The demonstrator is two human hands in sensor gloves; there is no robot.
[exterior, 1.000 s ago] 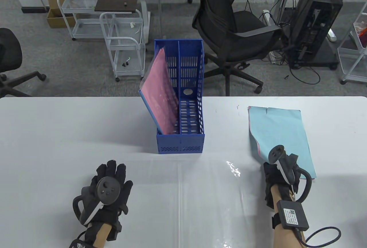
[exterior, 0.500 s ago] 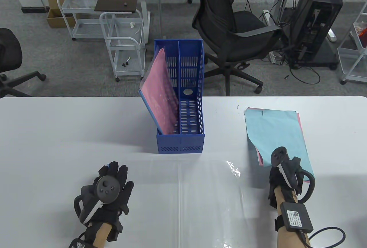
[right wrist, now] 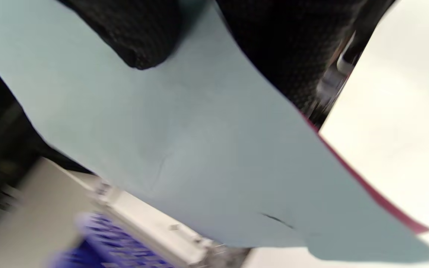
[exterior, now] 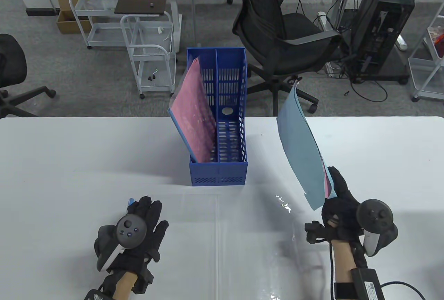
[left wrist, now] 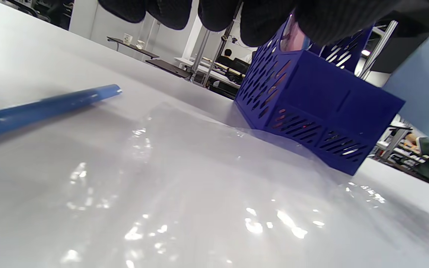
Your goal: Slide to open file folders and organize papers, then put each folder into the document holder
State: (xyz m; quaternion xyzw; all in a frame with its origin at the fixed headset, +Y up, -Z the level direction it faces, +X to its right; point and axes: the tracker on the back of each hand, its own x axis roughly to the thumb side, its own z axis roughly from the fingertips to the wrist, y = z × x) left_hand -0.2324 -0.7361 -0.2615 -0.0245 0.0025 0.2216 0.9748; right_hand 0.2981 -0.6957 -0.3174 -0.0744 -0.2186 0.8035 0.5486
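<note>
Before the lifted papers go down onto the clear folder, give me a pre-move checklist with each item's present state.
1. Right hand grips the paper stack at its near end: ok.
2. Stack lifted off the table, tilted upright: ok.
3. Sheets aligned: not ok, pink edges stick out beside the blue sheet.
4. Left hand rests flat on the clear folder: ok.
5. Slide bar off the folder: ok.
6. Document holder right slot free: ok.

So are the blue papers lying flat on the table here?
No, the right hand holds the blue papers upright, lifted off the table.
</note>
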